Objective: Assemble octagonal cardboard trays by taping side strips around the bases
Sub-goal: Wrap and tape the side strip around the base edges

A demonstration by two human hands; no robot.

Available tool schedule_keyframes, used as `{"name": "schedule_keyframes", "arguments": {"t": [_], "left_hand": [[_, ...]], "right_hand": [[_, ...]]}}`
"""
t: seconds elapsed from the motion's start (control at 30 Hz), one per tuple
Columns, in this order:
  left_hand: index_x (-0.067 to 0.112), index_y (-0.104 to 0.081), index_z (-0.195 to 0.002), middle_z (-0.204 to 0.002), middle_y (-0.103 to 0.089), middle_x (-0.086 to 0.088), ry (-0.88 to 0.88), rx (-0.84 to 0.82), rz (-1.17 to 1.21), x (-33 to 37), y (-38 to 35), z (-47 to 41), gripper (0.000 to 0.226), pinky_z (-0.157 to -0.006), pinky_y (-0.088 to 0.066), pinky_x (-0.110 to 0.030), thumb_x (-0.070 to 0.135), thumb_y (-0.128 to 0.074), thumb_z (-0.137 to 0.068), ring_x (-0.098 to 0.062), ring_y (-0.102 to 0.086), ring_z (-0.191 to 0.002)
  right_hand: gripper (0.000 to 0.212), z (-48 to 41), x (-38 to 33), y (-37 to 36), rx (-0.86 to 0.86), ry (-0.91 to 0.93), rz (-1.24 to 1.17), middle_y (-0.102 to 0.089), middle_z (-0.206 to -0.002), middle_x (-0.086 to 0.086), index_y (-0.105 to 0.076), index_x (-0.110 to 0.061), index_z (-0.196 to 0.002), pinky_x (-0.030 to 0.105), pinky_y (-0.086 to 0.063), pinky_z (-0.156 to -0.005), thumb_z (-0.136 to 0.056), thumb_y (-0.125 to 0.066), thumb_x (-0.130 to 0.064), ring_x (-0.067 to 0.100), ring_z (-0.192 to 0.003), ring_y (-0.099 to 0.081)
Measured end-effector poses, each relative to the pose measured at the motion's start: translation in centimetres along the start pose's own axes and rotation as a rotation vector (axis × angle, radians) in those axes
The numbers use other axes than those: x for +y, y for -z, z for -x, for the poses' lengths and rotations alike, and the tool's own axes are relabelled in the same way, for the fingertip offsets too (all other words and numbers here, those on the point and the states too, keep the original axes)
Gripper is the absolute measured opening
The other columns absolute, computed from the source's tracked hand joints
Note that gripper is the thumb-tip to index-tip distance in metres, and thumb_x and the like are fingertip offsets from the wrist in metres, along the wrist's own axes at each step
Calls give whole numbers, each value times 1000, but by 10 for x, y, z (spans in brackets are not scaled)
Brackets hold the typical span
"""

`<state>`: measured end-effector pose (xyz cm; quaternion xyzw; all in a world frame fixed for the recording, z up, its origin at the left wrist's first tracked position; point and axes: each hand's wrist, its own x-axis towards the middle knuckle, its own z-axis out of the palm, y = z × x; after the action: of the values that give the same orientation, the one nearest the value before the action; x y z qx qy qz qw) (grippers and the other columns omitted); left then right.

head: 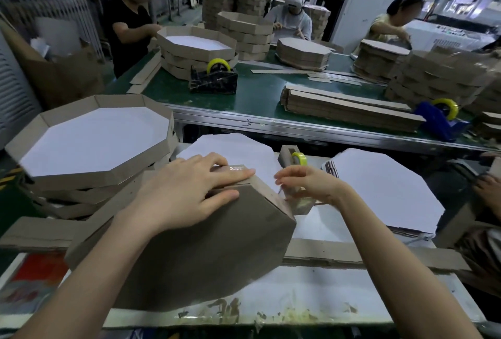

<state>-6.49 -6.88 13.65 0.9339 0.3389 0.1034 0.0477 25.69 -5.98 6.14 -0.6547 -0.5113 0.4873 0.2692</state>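
An upside-down octagonal tray (206, 246) with its brown base up lies tilted on the white table in front of me. My left hand (189, 189) presses flat on its far edge, fingers over a shiny piece of clear tape at the corner. My right hand (306, 184) pinches a strip of clear tape (296, 197) just right of that corner, beside the side strip. A small dispenser with a yellow tape roll (298, 159) stands just behind my right hand.
A finished tray (89, 135) tops a stack at left. White octagonal bases (387, 189) lie in a pile at right, another base (233, 149) behind the tray. Loose side strips (352, 254) lie across the table. Three other people work at a green bench (257, 94) beyond.
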Motion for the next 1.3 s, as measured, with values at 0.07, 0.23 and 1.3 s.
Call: {"name": "schedule_keyframes", "arguments": {"t": [0.07, 0.23, 1.3], "left_hand": [[77, -11, -130, -133, -38, 29, -6, 19, 32, -1, 0, -4, 48, -78, -35, -22, 74, -9, -82, -1, -43, -113], [82, -19, -122, -131, -44, 33, 17, 61, 109, -4, -5, -13, 46, -79, -44, -25, 82, -14, -76, 4, -47, -112], [81, -21, -124, -129, -46, 36, 72, 101, 38, -1, -12, -18, 47, -71, -40, -21, 82, -15, -77, 5, -51, -108]], "right_hand": [[16, -15, 15, 10, 282, -85, 92, -65, -102, 2, -70, -17, -105, 30, -57, -72, -99, -55, -16, 17, -93, -60], [17, -48, 55, 30, 469, -274, 307, -50, -80, 20, -62, -1, -96, 27, -35, -56, -95, -45, -5, 19, -61, -42], [17, -75, 115, 40, 705, -316, -721, -63, -74, 14, -57, 1, -87, 30, -51, -48, -90, -70, -9, 22, -62, -60]]}}
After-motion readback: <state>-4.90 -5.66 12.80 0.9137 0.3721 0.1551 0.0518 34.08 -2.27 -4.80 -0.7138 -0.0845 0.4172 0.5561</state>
